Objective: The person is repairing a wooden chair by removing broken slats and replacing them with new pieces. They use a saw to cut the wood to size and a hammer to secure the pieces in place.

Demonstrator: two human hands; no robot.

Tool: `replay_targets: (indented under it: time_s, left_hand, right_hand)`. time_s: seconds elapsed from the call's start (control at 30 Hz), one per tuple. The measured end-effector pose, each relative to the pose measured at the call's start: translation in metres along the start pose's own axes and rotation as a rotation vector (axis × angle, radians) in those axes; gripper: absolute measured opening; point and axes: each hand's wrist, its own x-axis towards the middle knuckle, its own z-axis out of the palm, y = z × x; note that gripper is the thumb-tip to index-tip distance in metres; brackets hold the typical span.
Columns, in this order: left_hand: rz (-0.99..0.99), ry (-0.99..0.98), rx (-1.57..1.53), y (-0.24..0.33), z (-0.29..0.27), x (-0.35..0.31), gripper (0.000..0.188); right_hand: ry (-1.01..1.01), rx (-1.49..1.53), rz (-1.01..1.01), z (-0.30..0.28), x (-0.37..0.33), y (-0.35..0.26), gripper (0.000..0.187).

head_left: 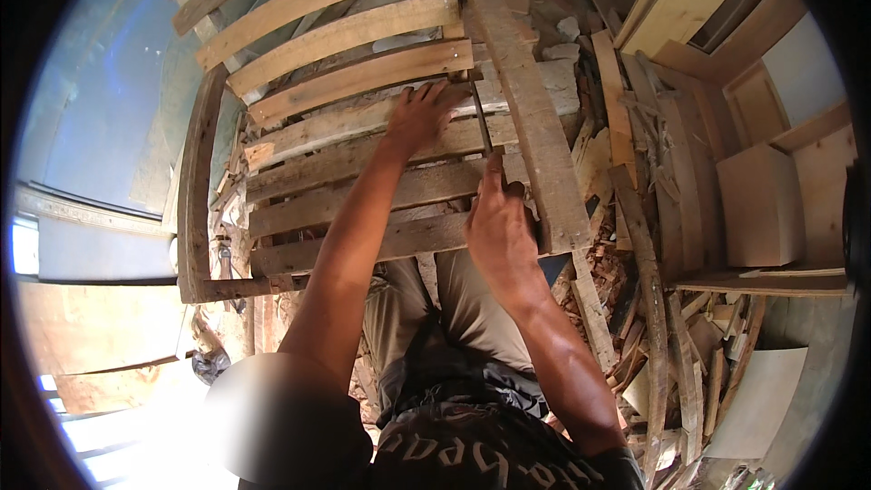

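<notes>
My right hand [502, 227] is closed around the handle of a handsaw [482, 118], its index finger stretched along the top. The narrow dark blade shows nearly edge-on and points away from me, its far end by the end of a wooden slat [363, 83]. The handle is mostly hidden by my fingers. My left hand [425, 115] lies with fingers apart over the slats of a wooden pallet [358, 195], left of the blade. A thick board [535, 127] runs along the right side of the saw.
A wooden side rail [198, 191] borders the pallet on the left. Scrap wood and offcuts [626, 308] litter the floor at right. Wooden cabinet frames [762, 200] stand farther right. A blue-grey panel [100, 109] is at left. My legs [445, 299] are close below the pallet.
</notes>
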Motion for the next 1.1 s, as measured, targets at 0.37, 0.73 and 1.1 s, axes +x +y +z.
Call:
replay_targets:
  time_s: [0.37, 0.73, 1.1]
  left_hand:
    - [-0.036, -0.028, -0.037, 0.001, -0.004, -0.001, 0.052]
    - [-0.036, -0.007, -0.054, 0.001, -0.002, -0.002, 0.050]
    - [-0.036, -0.020, -0.056, -0.003, -0.002, 0.002, 0.049]
  right_hand:
    - [-0.043, 0.158, 0.061, -0.008, 0.002, -0.003, 0.057]
    - [0.073, 0.066, -0.024, 0.002, -0.003, 0.001, 0.052]
    - [0.030, -0.298, -0.302, 0.011, 0.006, 0.020, 0.048]
